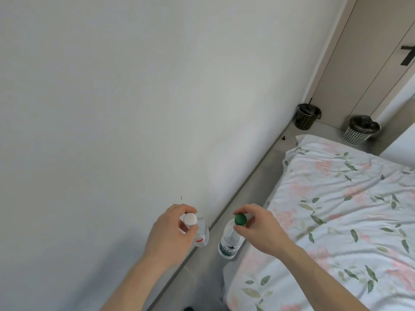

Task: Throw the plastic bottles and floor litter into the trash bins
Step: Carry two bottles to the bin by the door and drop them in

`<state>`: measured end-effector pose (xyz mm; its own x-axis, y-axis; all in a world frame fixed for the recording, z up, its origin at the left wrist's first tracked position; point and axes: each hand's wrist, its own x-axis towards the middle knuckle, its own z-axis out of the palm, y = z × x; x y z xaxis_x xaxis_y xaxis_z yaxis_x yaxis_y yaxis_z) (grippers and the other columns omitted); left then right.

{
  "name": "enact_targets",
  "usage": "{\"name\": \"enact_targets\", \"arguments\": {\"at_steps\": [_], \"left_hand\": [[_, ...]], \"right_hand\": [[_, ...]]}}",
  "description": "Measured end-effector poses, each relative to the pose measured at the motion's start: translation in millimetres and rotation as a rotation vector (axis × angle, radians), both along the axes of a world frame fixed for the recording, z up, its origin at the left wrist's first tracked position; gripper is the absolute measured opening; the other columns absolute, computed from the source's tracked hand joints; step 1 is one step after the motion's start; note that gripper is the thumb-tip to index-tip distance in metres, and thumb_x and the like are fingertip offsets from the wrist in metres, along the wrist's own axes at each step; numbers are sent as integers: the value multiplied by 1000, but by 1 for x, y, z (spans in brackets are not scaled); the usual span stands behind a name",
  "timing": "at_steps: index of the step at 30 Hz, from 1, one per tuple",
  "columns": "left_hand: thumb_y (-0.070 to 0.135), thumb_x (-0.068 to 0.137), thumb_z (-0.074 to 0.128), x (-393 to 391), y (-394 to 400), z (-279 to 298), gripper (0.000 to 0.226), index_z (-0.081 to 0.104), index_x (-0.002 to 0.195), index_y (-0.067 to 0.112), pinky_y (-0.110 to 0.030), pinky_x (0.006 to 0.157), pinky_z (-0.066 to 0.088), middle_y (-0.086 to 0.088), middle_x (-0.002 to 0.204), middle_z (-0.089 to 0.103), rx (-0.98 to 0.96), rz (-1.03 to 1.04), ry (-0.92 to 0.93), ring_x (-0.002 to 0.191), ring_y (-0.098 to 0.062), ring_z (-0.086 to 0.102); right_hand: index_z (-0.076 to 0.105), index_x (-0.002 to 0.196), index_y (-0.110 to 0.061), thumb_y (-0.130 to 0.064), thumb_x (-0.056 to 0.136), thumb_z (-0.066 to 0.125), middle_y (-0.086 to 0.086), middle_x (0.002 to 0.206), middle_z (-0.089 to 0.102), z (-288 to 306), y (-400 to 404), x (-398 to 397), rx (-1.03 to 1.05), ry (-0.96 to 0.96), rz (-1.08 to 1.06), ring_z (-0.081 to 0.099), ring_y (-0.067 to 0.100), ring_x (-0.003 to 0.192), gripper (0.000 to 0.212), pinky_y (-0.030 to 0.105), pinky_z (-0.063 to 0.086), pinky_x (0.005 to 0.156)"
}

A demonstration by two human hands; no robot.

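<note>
Left hand [170, 230], lower centre of the frame: fingers curled round the neck of a clear plastic bottle with a white cap [190, 219], which hangs cap-up. Right hand [258, 227], just to its right: fingertips pinch the neck of a clear plastic bottle with a green cap and green label [230, 241], likewise hanging.

A narrow strip of grey floor [265, 162] runs diagonally between the white wall [112, 97] and the edge of the bed with leaf-and-flower sheets [348, 209] — tight passage. At its far end, upper right, stand two mesh bins with black liners: a dark one [306, 118] against the wall and a white one [359, 133] beside the beige door [359, 63] (apart from each other).

A small dark speck [284, 137] lies on the floor near the dark bin — too small to identify. Bin contents not visible.
</note>
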<state>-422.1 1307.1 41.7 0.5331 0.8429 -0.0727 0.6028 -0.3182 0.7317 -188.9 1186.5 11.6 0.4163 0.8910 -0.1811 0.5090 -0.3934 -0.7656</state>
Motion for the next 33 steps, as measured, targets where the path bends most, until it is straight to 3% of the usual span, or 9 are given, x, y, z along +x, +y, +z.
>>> {"name": "enact_targets", "arguments": {"at_steps": [5,11,14,17,26,33], "left_hand": [[31,83,68,39,52,5,24,60,102,44,-33,79,55,24,105,61,17,-129,25,82,-2,63],[31,85,63,107,97,12,24,59,104,44,-35,80,54,23,104,59,56,-269,36,83,-1,62],[28,84,64,142,119,19,24,61,102,44,-36,80,56,22,102,60,18,-296,2,80,-3,64],[26,84,64,185,145,29,24,63,102,43,-36,78,57,20,97,61,15,-313,-15,76,-3,63],[26,84,66,375,226,34,23,64,101,41,-36,79,58,20,100,63,57,-431,-16,77,-5,66],[29,86,67,512,262,31,21,63,102,41,-30,75,57,20,97,64,26,-484,-20,78,-4,65]], "right_hand": [[70,103,-37,-25,84,77,-19,92,65,9,36,17,59,47,-165,64,0,74,23,11,44,58],[70,101,-38,-23,82,78,-18,102,68,15,46,45,115,39,-311,66,1,76,26,16,48,68],[70,99,-42,-25,81,79,-19,103,69,16,51,68,143,53,-388,67,2,76,26,22,51,67],[70,101,-41,-26,83,78,-22,103,68,20,65,99,159,47,-434,67,1,76,25,17,48,61],[70,102,-41,-27,82,79,-23,103,70,14,110,246,206,63,-602,67,2,76,25,16,49,62],[70,100,-40,-24,81,79,-24,104,68,24,128,370,192,58,-689,67,7,77,26,30,59,69]]}}
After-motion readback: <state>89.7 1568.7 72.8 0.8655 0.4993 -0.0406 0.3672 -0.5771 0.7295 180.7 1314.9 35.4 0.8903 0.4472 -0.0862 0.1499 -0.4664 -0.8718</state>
